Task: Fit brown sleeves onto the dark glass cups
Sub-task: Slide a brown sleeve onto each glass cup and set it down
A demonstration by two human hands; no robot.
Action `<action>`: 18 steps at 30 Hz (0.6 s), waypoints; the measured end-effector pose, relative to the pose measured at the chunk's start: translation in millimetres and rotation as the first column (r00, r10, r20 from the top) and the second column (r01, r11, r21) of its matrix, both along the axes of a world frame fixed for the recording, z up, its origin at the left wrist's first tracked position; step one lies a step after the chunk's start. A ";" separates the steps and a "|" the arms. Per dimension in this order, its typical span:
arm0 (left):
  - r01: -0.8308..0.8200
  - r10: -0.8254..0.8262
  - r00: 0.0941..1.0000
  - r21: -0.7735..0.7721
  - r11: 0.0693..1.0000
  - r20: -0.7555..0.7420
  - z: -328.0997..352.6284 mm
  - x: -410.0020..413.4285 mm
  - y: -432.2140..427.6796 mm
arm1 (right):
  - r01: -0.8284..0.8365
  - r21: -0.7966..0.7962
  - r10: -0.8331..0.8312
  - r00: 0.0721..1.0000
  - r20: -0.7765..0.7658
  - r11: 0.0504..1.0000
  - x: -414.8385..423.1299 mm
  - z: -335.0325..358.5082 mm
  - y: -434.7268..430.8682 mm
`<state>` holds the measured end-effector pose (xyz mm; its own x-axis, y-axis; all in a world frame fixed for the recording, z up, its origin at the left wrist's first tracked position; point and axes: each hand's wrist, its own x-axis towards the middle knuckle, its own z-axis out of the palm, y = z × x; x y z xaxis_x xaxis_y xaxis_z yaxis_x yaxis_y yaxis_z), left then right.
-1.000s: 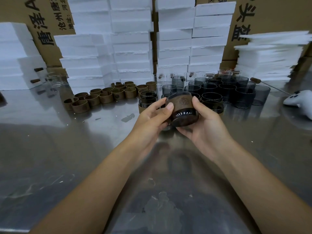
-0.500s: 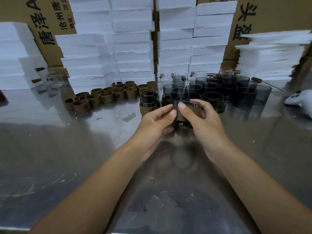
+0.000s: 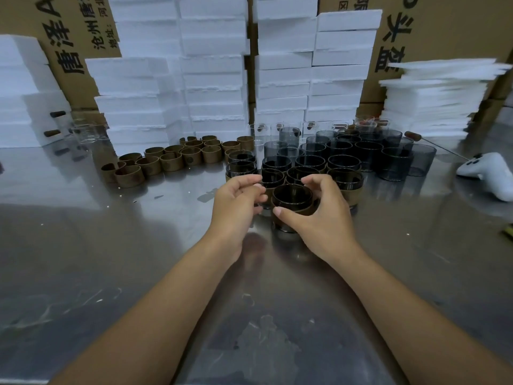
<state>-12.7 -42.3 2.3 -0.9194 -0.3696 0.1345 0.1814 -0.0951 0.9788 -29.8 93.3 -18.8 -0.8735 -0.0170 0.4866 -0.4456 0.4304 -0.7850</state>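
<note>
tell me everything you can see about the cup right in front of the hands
The cup is dark see-through glass, round, open-topped, and looks empty. A brown sleeve wraps its middle, leaving the rim band bare. It stands upright on the steel table, in front of a cluster of other sleeved cups. The right hand curls round it, thumb against the sleeve's front. The left hand hovers loosely curled at its left; contact is unclear.

The left carton bears 唐泽A, 沧州 and 地址; the right carton 头盔.
</note>
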 end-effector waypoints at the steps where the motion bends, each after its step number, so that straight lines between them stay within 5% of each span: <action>1: -0.001 0.000 1.000 -0.010 1.000 -0.006 0.4 0.6 0.0 | 0.011 0.023 -0.011 1.000 -0.011 1.000 0.4 -0.7 0.7; 10: -0.001 0.001 1.000 0.000 1.000 -0.024 3.2 2.4 1.3 | 0.149 0.193 -0.139 0.988 -0.065 0.970 -4.6 0.1 -11.1; 18: -0.013 0.012 0.999 -0.003 1.000 -0.038 1.8 0.1 0.7 | 0.263 0.502 -0.204 0.964 -0.170 0.824 -13.9 5.1 -27.4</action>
<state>-12.6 -41.5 4.0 -0.9089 -0.3805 0.1705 0.2196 -0.0892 0.9715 -43.7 65.9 -13.7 -0.8285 -0.0927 0.5523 -0.3455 0.8608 -0.3736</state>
